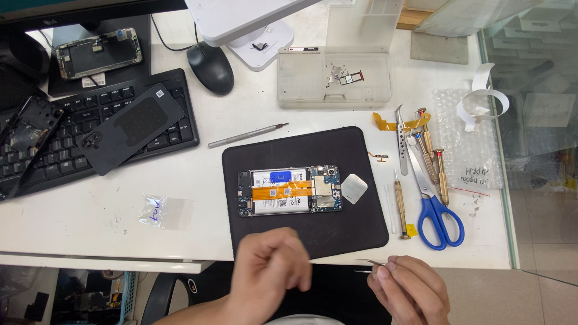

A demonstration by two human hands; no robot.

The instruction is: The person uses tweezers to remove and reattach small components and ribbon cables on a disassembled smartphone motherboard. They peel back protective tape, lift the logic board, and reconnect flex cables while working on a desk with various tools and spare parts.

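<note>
i see a white desk [198, 162] with a glass panel along its right edge. lying directly on it: a black work mat [355, 222] near the front middle, a black keyboard [66, 150] at the left, a black mouse [210, 67] behind it, and a slim metal screwdriver [247, 136] between mouse and mat. a small clear bag [158, 211] lies left of the mat. behind the mat sits a translucent parts box [334, 77]. to the right of the mat lie blue-handled scissors [435, 207], metal tweezers [401, 139], several brass-handled screwdrivers [428, 150] and a sheet of bubble wrap [475, 141].
</note>
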